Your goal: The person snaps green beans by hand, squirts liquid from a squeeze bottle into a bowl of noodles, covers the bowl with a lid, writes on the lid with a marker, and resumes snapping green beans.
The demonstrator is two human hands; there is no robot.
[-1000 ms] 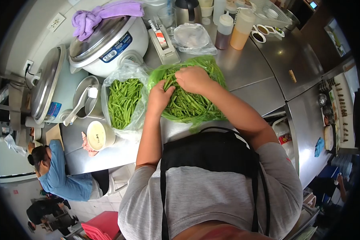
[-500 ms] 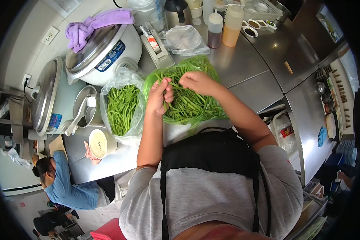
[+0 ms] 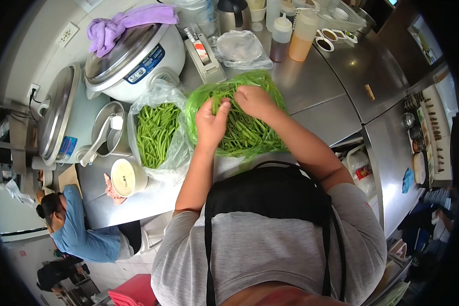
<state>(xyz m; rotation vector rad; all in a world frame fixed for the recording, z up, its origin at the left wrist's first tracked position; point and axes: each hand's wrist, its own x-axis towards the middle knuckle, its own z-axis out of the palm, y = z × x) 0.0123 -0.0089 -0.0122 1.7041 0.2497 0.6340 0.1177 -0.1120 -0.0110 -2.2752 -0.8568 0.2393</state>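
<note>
My left hand (image 3: 210,123) is closed around a few green beans (image 3: 217,103), whose ends stick out past the thumb. Just to its right, my right hand (image 3: 256,102) has its fingers curled together; whatever they pinch is hidden. Both hands are over a green plastic bag (image 3: 264,81) that lies open, full of loose green beans (image 3: 242,133). Beside it on the left stands a clear plastic bag (image 3: 174,97) holding short green bean pieces (image 3: 157,135).
Left of the bags are a metal pot (image 3: 118,108) with a white ladle, a lidded tub (image 3: 129,177) and a rice cooker (image 3: 153,66). A tape dispenser (image 3: 207,64) and squeeze bottles (image 3: 303,38) stand behind. Another person (image 3: 81,224) leans at the table's left end.
My left hand has shifted right, toward the right hand, and its thumb now lies over the beans. The right hand has moved slightly left and up. The view has tilted a little.
</note>
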